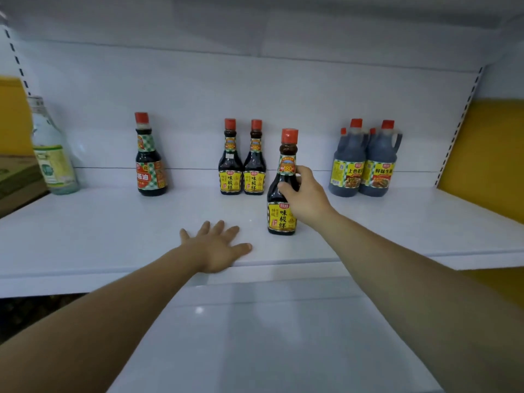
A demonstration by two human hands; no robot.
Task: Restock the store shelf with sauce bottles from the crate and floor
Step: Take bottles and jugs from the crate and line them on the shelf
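Fingers (286,191) of the right hand (304,198) curl around the shoulder of a dark sauce bottle (282,191), thumb on the near side and the other fingers wrapped behind, just under its neck label. That bottle stands upright on the white shelf (113,228), ahead of the other bottles and nearer the front edge; it has a red cap and a yellow label with Chinese characters. Left hand (217,246) lies flat and palm down on the shelf near the front edge, fingers spread wide and holding nothing, a little to the left of the gripped bottle and apart from it.

Toward the back of the shelf, two matching bottles (242,163) with the same yellow labels stand side by side, touching or nearly so. Further left, well apart from them, stands a single bottle with a green checked label (150,163). To the right, two large dark jugs (365,163) with handles, red caps and yellow labels stand close together. At the far left edge sits a tall clear bottle (52,148) of pale liquid with a green label, blurred, and beside it a cardboard box (17,180). Yellow panels (482,154) show at both sides beyond the shelf's slotted uprights. Both forearms reach in from the bottom of the view
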